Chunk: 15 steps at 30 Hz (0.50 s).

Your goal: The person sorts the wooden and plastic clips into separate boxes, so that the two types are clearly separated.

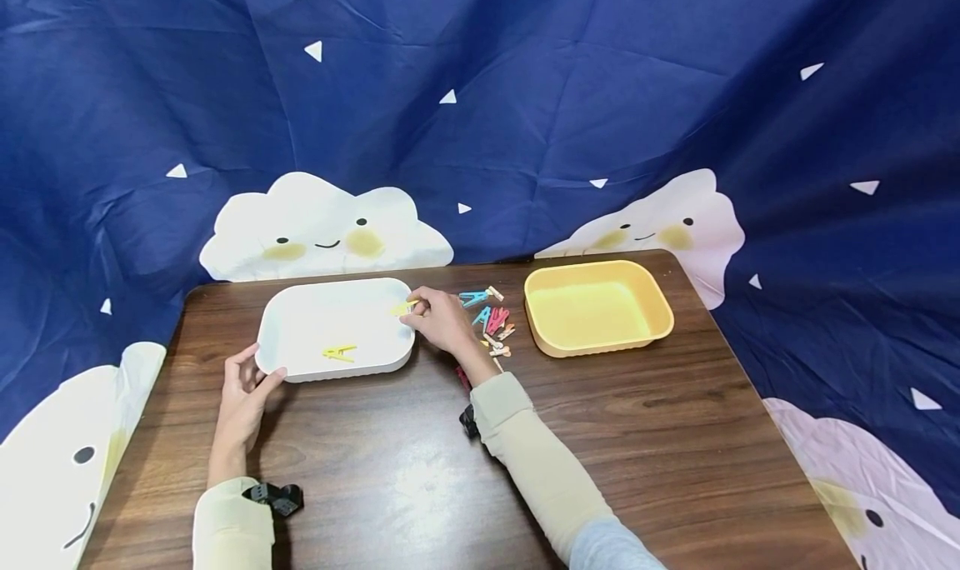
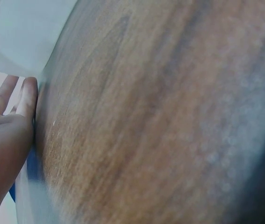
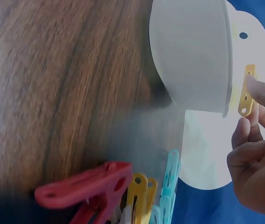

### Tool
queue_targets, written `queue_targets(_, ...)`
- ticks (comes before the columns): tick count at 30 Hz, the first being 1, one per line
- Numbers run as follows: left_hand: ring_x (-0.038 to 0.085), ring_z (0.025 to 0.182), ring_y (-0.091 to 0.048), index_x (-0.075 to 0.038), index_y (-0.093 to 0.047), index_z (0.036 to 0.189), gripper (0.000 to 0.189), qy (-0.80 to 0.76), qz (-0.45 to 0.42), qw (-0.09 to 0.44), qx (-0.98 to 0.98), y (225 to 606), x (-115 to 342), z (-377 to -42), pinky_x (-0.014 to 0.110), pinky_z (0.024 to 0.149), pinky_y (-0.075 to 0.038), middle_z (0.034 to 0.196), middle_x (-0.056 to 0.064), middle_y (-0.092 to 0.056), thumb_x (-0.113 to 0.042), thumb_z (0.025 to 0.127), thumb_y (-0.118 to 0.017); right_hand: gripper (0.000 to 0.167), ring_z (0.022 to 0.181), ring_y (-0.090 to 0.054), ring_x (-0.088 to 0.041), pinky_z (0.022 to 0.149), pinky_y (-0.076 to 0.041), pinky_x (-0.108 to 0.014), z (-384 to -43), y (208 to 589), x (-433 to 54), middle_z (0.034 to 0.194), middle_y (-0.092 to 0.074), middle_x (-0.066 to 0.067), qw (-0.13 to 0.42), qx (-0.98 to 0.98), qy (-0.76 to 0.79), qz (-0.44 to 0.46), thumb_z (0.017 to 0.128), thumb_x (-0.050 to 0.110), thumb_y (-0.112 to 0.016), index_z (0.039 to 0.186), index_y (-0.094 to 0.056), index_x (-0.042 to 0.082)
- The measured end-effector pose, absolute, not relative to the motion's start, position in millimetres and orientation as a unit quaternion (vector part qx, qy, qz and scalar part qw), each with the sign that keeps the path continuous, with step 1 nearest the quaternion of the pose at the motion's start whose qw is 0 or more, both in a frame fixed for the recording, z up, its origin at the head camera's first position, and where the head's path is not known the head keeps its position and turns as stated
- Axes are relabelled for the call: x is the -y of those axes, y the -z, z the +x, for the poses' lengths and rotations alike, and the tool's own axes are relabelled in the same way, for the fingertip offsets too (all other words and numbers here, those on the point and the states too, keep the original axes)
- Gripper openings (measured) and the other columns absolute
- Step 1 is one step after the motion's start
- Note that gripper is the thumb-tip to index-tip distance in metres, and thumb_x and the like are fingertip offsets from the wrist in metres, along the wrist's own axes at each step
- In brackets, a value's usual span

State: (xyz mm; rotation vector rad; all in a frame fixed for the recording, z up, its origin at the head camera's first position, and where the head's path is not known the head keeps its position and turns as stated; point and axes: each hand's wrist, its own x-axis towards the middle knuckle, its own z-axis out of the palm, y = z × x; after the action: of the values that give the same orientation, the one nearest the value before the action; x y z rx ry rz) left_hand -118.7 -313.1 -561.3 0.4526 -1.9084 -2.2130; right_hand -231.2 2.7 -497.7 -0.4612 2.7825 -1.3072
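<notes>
My left hand (image 1: 243, 395) holds the near left corner of a white tray (image 1: 300, 316), thumb at the front rim and fingers along the left side. In the left wrist view those fingers (image 2: 28, 98) lie against the tray's outer wall. My right hand (image 1: 442, 320) pinches a yellow clothespin (image 3: 247, 91) between thumb and fingertips, above the tray's right rim. Another yellow clothespin (image 1: 340, 353) lies inside the tray, toward the front. To the right of the tray is a loose pile of clothespins: a red one (image 3: 83, 186), a blue one (image 1: 474, 297) and several wooden ones.
A yellow tray (image 1: 540, 337) stands at the back right, beyond the clothespin pile. Both trays sit near the far edge of a brown wooden table (image 1: 637, 445). Behind it hangs a dark blue cloth (image 1: 510, 120) with white clouds. My right forearm crosses the table's middle.
</notes>
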Motion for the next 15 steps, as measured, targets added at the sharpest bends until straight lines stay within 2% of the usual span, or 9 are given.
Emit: queue_targets(15, 0.010, 0.120, -0.049, -0.018, -0.038, 0.139, 0.061, 0.742, 0.157, 0.089, 0.645, 559.3, 312.8, -119.1, 0.014, 0.092, -0.044, 0.150, 0.006, -0.041, 0.010, 0.093, -0.065, 0.032, 0.069, -0.058, -0.007, 0.063, -0.047, -0.023, -226.4, 489.4, 21.7, 0.080, -0.066, 0.010, 0.032, -0.887, 0.435, -0.149, 0.087, 0.029, -0.082, 0.115, -0.073, 0.016)
